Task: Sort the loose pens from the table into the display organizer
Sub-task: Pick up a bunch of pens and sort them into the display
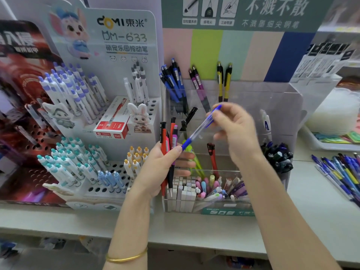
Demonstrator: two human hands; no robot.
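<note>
Left hand (163,166) grips a bunch of pens (167,141) upright before the organizer (282,106) as ready stock, right hand (233,129) pinches a blue pen (196,131) by its top, likely to slot it, and loose pens (339,172) wait on the counter (311,195) right of the organizer.

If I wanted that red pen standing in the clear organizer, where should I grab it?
Probably pinch the red pen by its top end, coming from above: it stands leaning, its lower part sunk inside the clear organizer.
</note>
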